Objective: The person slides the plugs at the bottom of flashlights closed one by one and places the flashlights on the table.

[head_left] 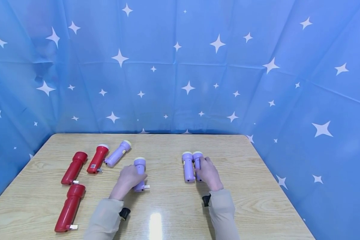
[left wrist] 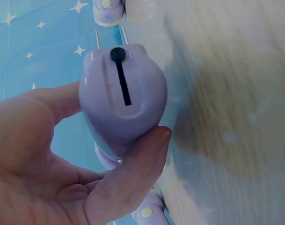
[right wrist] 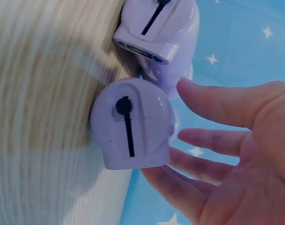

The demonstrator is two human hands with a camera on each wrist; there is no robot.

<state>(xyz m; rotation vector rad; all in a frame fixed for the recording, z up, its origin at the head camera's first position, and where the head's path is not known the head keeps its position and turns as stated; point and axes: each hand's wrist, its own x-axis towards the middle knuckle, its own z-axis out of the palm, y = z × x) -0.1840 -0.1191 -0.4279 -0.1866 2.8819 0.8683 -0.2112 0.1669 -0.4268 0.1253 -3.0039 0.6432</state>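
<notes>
Across the bench (head_left: 258, 203), lower centre, left fingers (left wrist: 65, 99) clasp a purple flashlight (head_left: 140, 164); right fingers (right wrist: 212, 140) spread loosely around a second flashlight (right wrist: 149, 126).

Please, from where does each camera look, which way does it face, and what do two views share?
Head: worn on the head, facing forward and down at the table and starry curtain; left hand, right hand and sleeves show.
Left wrist: on that wrist, facing the end of the purple flashlight in the left hand; part of that hand shows.
Right wrist: on that wrist, facing two purple flashlights; part of the right hand shows.
Head and right wrist share those two flashlights.
</notes>
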